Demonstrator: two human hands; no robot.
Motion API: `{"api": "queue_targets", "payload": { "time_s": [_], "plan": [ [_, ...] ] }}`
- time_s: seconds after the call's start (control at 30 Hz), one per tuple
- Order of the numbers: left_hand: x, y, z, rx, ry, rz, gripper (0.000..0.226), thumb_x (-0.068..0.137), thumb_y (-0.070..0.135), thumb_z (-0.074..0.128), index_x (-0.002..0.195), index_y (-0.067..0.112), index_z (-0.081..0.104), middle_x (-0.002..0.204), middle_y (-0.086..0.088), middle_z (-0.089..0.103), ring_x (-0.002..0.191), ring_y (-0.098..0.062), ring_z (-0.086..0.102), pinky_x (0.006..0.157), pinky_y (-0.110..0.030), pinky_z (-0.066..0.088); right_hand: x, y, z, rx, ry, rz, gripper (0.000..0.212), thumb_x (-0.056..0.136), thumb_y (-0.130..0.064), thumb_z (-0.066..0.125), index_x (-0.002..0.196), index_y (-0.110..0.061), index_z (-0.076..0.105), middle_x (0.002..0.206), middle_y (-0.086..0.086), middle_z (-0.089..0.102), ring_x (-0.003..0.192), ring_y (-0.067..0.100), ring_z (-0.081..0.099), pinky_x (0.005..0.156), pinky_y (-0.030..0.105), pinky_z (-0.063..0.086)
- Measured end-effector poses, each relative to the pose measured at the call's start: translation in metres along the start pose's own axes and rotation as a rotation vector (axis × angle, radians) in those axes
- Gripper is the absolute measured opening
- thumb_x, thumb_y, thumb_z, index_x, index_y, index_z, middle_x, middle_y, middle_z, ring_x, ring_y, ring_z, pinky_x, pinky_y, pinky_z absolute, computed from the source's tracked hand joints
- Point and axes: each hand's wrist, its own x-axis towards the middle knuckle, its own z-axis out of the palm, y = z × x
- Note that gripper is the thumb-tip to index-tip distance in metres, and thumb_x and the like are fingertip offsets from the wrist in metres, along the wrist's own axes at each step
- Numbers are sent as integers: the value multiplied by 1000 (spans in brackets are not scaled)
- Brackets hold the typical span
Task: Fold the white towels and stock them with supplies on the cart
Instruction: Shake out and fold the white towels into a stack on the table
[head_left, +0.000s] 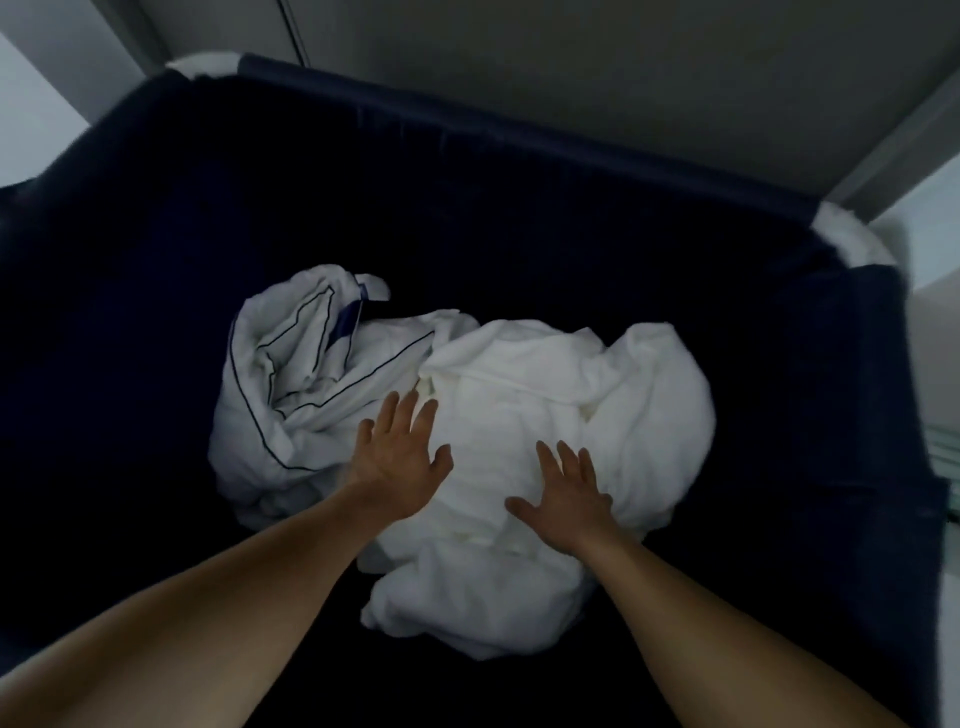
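1. Towels (545, 415): a crumpled white heap on the floor of the bin (519, 130), a deep dark-blue cloth one that we look straight down into.
2. The heap sits about mid-bin, a little toward the bin's right wall.
3. Its long axis runs slantwise, from the bin's near side up toward the bin's far right corner. It is too bunched for us to say that either end points anywhere.
4. A folded ridge crosses the heap's far part, running roughly side to side across the bin.
5. Piped linen (291, 374): a second white piece with thin dark edging, touching the heap on the side toward the bin's left wall. It is rumpled too, its edging lines slanting toward the bin's far wall.
6. Left hand (400, 457): released, palm down, fingers straight and spread, pointing at the bin's far wall. It lies where the piped linen meets the heap.
7. Right hand (566, 493): released likewise, palm down and fingers splayed, over the middle of the heap and nearer the bin's right wall.
8. We cannot tell whether the palms press the cloth or only rest on it; neither hand grasps anything.
9. Frame (852, 234): white rounded tube showing at the bin's far right corner.
10. Wall (571, 52): grey, just beyond the bin's far rim.
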Motion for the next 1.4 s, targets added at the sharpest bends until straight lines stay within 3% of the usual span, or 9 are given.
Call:
{"api": "queue_targets", "payload": {
  "time_s": [0.23,0.37,0.5,0.63,0.77,0.93,1.1,1.2,1.4],
  "plan": [
    [58,-16,46,-64,-36,73,70,100,52,33,158,21,10,166,-5,5,153,-24,0,121,-46,9,88,-11,20,132,52,175,132,69,-72,73,153,-37,-23,162,-1,-29,151,29,-18,109,72,19],
    [66,-22,59,-92,-69,86,70,100,51,36,158,21,11,166,-4,6,153,-22,0,123,-44,9,102,-7,28,188,151,223,142,64,-58,86,157,-24,-16,162,17,7,146,37,18,114,48,28],
    [59,-15,50,-107,-94,77,71,100,49,40,158,20,11,166,-4,6,153,-23,2,123,-44,13,85,-3,13,337,89,137,91,77,-39,83,149,-10,36,142,14,51,128,29,52,104,36,43],
    [45,8,19,-160,-143,150,84,96,52,50,159,21,4,166,-2,1,153,-20,1,122,-39,10,44,0,-25,391,143,76,11,90,-20,62,92,-10,67,107,11,70,99,27,65,76,30,51],
    [24,41,-24,-138,-186,258,115,77,62,69,156,35,-10,165,8,-8,152,-15,-4,119,-44,17,-15,3,-83,388,243,-69,25,87,-18,64,64,-25,55,73,-12,61,68,7,57,49,11,35],
    [-19,105,-86,-400,-114,317,129,58,68,80,152,49,-6,164,14,-10,151,-11,-11,122,-44,16,-117,4,-164,373,431,-313,34,82,-16,68,60,-38,52,66,-16,57,62,0,56,56,11,40],
    [-73,179,-153,-683,-190,379,68,54,67,78,115,66,49,122,42,51,121,-1,52,93,-16,48,-211,18,-214,769,509,-447,16,67,-22,67,69,-39,69,75,-14,70,73,-1,67,64,19,52],
    [-102,210,-168,-964,-257,342,38,71,53,74,108,51,65,102,19,72,96,-8,69,70,-24,55,-238,31,-221,855,571,-458,13,68,-27,73,76,-35,68,79,-19,72,75,-1,68,66,23,53],
    [-140,240,-219,-1459,-103,118,24,95,18,53,108,14,72,105,-13,75,104,-34,70,88,-50,57,-271,66,-204,741,342,-463,71,67,-41,89,125,-51,49,125,-24,57,116,2,56,88,18,48]
  ]
}}
